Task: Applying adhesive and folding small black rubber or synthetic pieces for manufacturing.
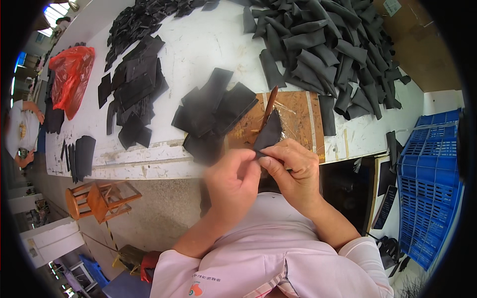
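In front of my chest, both hands meet over the near edge of the table. My left hand is closed in a pinch on the lower corner of a black fabric piece. My right hand pinches that same corner from the other side, fingertips nearly touching the left ones. Behind the fabric a brown pointed stick rises from a worn brown board; its lower end is hidden by the fabric. Beside my left hand lies a loose stack of flat black fabric pieces.
Dark tube-like fabric pieces are heaped at the far right. More flat black pieces lie on the white table to the left, near a red plastic bag. A blue crate stands right; wooden stools stand left. Another person is at far left.
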Demonstrator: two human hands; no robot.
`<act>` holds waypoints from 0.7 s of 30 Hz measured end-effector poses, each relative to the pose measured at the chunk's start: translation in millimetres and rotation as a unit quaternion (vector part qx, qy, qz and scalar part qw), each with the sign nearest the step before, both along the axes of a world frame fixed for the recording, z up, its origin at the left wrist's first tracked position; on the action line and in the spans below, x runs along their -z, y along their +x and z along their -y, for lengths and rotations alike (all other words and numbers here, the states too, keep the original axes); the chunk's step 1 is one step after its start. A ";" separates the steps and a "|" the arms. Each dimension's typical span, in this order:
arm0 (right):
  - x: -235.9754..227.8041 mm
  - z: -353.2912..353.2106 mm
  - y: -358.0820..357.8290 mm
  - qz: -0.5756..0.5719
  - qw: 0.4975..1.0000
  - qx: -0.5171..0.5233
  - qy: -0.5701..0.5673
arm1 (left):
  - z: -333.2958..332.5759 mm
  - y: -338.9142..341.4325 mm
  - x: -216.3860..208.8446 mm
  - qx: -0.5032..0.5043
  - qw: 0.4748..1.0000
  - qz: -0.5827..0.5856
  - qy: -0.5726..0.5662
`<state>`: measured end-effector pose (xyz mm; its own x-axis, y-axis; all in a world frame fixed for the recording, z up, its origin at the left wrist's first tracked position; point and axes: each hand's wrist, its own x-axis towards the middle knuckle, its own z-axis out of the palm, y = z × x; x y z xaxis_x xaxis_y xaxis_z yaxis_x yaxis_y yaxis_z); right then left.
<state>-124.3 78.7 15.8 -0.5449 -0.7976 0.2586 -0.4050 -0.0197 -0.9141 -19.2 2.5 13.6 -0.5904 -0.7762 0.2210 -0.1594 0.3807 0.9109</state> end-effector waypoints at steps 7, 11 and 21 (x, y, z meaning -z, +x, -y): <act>7.7 8.1 0.8 -0.070 0.993 0.091 0.016 | 0.4 -4.9 1.6 -0.064 0.974 -0.088 0.201; 8.9 0.6 -10.1 0.338 0.941 -0.026 0.015 | 18.2 1.6 -2.7 0.078 0.819 -0.216 0.527; 17.6 -3.4 -4.3 0.619 0.770 -0.151 0.022 | -0.1 -4.6 4.1 -0.074 0.959 -0.084 0.259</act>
